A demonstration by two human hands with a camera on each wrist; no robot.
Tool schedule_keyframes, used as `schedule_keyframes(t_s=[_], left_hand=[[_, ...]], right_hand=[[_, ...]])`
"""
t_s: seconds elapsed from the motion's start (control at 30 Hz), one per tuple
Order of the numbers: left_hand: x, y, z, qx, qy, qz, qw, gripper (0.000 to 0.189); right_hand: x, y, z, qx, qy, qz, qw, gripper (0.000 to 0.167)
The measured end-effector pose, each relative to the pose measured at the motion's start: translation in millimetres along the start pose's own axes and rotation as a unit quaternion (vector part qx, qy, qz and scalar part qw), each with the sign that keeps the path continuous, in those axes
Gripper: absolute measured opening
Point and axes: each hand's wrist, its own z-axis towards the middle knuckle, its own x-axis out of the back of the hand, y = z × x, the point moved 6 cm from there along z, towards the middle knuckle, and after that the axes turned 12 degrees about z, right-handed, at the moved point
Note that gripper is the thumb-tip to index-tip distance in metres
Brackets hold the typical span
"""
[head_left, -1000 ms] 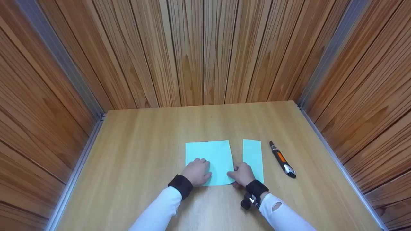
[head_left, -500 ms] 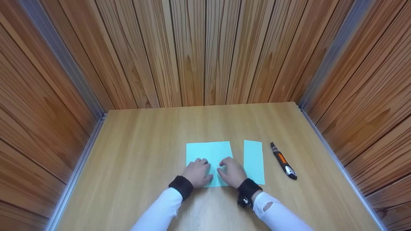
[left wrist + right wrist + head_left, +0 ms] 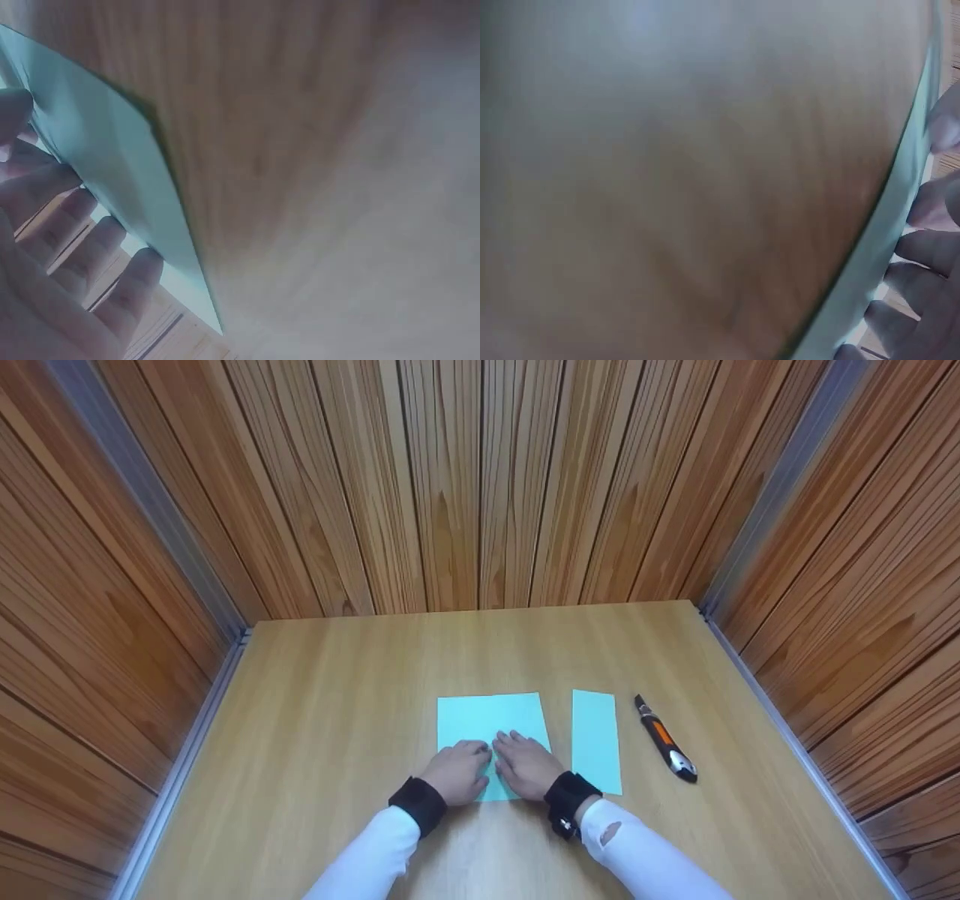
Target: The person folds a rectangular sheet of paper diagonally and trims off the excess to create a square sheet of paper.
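Observation:
A light turquoise sheet of paper (image 3: 491,716), nearly square, lies on the table before me. My left hand (image 3: 456,772) rests on its lower left part, with relaxed fingers pointing toward the middle. Beside it my right hand (image 3: 527,765) lies on the lower right part with its fingers extended, the two hands' fingertips close together near the sheet's centre. In the left wrist view the left fingertips touch the paper (image 3: 135,165); in the right wrist view the right fingers meet the paper (image 3: 885,225) in the same way. Neither hand grips anything.
A narrow turquoise paper strip (image 3: 596,742) lies just right of the sheet. Farther right is a black and orange utility knife (image 3: 666,740), its tip pointing away from me. Wooden panels wall in the table (image 3: 337,682) at the back and sides.
My right hand has let go of the sheet's right edge and moved left onto the paper, its fingers now extended beside the left hand. The sheet's lower right corner now lies under that hand.

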Motion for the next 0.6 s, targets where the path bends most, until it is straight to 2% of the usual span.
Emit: schedule_keyframes(t_s=[0.13,0.37,0.6], left_hand=[[0.2,-5.3,-11.5,-0.010,-0.001,0.000,0.9999,0.042],[8.9,-15.5,-41.4,-0.021,0.002,-0.022,0.9995,0.028],[7.8,-19.1,-69.6,-0.019,0.002,-0.033,0.9993,0.030]], right_hand=[[6,9,4.2,-0.029,-0.004,-0.007,0.9996,0.052],[20,30,13.8,-0.083,-0.003,-0.029,0.9961,0.059],[37,41,20.0,-0.109,0.004,-0.034,0.9935,0.060]])
